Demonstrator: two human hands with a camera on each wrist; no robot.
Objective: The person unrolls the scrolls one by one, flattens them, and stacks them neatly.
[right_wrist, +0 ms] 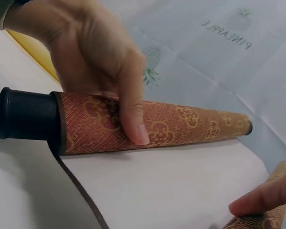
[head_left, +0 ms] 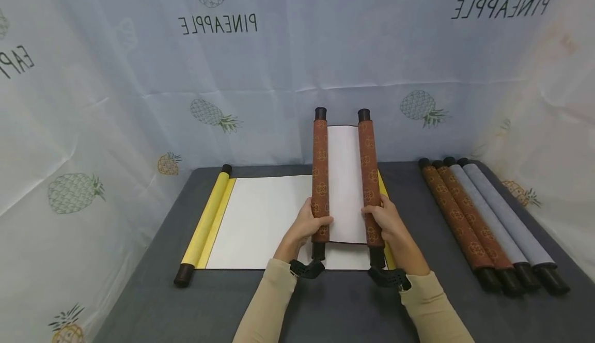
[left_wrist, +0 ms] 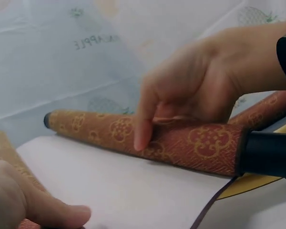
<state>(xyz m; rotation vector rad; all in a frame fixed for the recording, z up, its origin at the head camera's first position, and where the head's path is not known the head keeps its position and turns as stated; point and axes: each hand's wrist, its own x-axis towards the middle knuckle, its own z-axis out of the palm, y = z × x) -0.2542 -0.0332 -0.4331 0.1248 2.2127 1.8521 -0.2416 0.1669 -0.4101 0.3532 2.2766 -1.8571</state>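
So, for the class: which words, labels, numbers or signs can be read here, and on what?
"PINEAPPLE", mirrored: hanging cloth, upper left of centre, head view.
"PINEAPPLE", mirrored: same cloth, upper right, head view.
Mirrored word, cut off: cloth at the head view's left edge.
"PINEAPPLE", mirrored: cloth, right wrist view.
Lettering too blurred to read fully: cloth, left wrist view.
No readable text: open brown scroll, yellow scroll.

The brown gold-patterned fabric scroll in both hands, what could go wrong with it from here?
The left hand and right hand grip the brown gold-patterned fabric scroll near its closer end, so its far end might tip. If a grip slips, a black roller end could crease the unrolled white paper scroll with yellow borders beneath.
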